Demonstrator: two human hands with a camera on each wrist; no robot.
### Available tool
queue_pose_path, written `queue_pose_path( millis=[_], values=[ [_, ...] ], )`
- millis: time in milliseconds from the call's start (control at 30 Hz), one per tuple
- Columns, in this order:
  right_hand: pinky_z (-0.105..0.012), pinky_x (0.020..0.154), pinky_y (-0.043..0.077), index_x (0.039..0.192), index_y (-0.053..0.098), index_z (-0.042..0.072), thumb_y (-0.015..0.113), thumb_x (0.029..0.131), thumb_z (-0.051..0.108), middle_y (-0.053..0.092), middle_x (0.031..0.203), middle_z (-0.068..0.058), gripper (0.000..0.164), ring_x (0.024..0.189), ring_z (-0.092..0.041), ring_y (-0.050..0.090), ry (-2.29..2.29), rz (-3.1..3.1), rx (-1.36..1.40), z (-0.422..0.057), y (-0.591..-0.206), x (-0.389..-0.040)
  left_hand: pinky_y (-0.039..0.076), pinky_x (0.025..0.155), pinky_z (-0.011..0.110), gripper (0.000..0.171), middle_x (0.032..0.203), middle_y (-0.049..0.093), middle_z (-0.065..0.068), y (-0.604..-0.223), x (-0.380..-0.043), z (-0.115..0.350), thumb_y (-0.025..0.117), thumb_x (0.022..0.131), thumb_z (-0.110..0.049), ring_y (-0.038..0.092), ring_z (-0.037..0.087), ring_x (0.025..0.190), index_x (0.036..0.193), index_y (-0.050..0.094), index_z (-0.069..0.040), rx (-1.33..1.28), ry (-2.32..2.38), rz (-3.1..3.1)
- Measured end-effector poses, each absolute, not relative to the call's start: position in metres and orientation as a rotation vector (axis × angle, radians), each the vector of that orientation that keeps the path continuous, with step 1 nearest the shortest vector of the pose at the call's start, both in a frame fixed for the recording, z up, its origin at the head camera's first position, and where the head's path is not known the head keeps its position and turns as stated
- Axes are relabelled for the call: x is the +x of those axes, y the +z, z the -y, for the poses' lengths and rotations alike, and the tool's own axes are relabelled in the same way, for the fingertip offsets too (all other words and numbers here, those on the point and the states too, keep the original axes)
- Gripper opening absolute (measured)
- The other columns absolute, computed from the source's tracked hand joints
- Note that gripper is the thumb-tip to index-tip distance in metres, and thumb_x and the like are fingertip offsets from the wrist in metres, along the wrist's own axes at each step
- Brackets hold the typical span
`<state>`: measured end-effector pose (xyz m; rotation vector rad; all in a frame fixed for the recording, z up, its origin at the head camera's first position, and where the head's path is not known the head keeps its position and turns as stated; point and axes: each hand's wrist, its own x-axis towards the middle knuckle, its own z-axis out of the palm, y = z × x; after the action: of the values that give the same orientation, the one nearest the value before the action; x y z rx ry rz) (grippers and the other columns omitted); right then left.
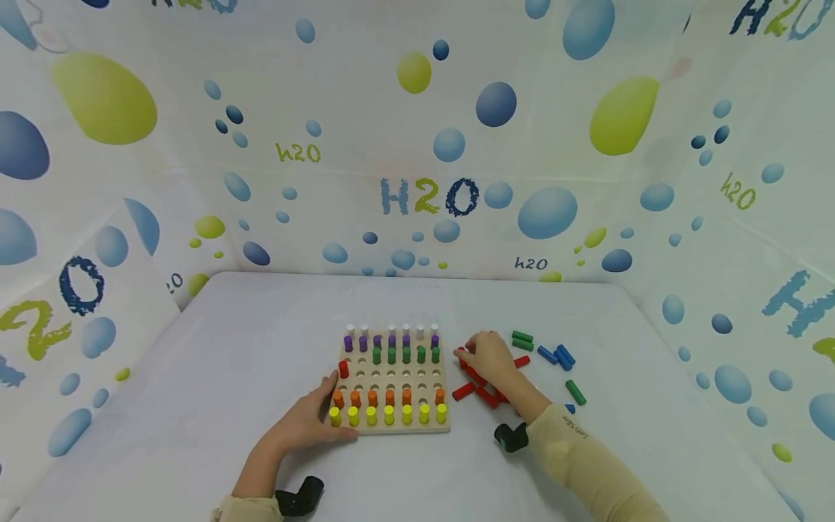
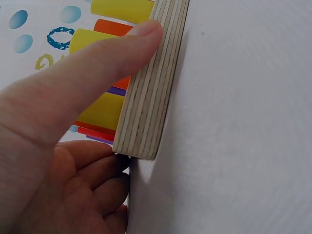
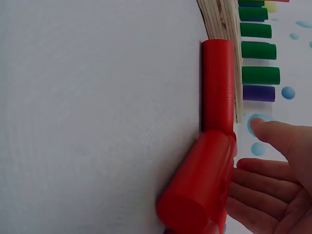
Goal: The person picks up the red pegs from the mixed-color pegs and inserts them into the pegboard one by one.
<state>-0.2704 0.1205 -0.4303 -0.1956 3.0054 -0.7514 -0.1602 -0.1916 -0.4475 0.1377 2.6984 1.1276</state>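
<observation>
A wooden pegboard (image 1: 391,381) bears rows of white, purple, green, orange and yellow pegs, plus one red peg (image 1: 343,369) at its left side. My left hand (image 1: 306,420) holds the board's near left corner. In the left wrist view, the thumb (image 2: 131,48) presses the layered front edge while the other fingers (image 2: 109,192) curl by the left side. To the right of the board, my right hand (image 1: 492,359) reaches down at several loose red pegs (image 1: 485,396). In the right wrist view, its thumb and fingers (image 3: 265,183) stand apart behind the red pegs.
Beyond the right hand lie loose green pegs (image 1: 522,337), blue pegs (image 1: 565,355) and a single green peg (image 1: 575,392). Another blue peg (image 1: 570,408) is partly hidden by the right forearm. A patterned sheet (image 1: 417,145) hangs behind the white table (image 1: 228,348).
</observation>
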Motion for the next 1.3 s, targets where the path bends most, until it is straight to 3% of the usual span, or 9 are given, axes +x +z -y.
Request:
queue_pose_path(
  millis=[333, 533, 1300],
  values=[
    [-0.021, 0.050, 0.042, 0.077, 0.069, 0.004, 0.071, 0.080, 0.031, 0.055, 0.059, 0.000, 0.027, 0.056, -0.015, 0.049, -0.602, -3.062, -0.234, -0.115, -0.433, -0.271, 0.018, 0.103, 0.060, 0.116, 0.145, 0.022, 0.027, -0.447, -0.160, 0.190, 0.082, 0.059, -0.045, 0.017, 0.044, 0.133, 0.145, 0.017, -0.003, 0.141, 1.132, -2.695],
    [-0.022, 0.049, 0.043, 0.071, 0.062, 0.006, 0.071, 0.080, 0.031, 0.052, 0.058, 0.000, 0.027, 0.053, -0.015, 0.048, -0.428, -3.107, -0.247, -0.108, -0.433, -0.276, 0.018, 0.103, 0.060, 0.116, 0.145, 0.022, 0.026, -0.448, -0.161, 0.190, 0.082, 0.059, -0.046, 0.018, 0.044, 0.133, 0.146, 0.017, -0.003, 0.136, 1.122, -2.696],
    [-0.027, 0.057, 0.051, 0.077, 0.064, 0.004, 0.074, 0.077, 0.020, 0.058, 0.063, -0.003, 0.019, 0.055, -0.015, 0.053, -0.300, -3.128, -0.253, -0.100, -0.433, -0.286, 0.018, 0.103, 0.060, 0.117, 0.146, 0.021, 0.025, -0.449, -0.161, 0.192, 0.081, 0.060, -0.047, 0.017, 0.044, 0.132, 0.145, 0.016, -0.002, 0.141, 1.103, -2.702]
  ],
)
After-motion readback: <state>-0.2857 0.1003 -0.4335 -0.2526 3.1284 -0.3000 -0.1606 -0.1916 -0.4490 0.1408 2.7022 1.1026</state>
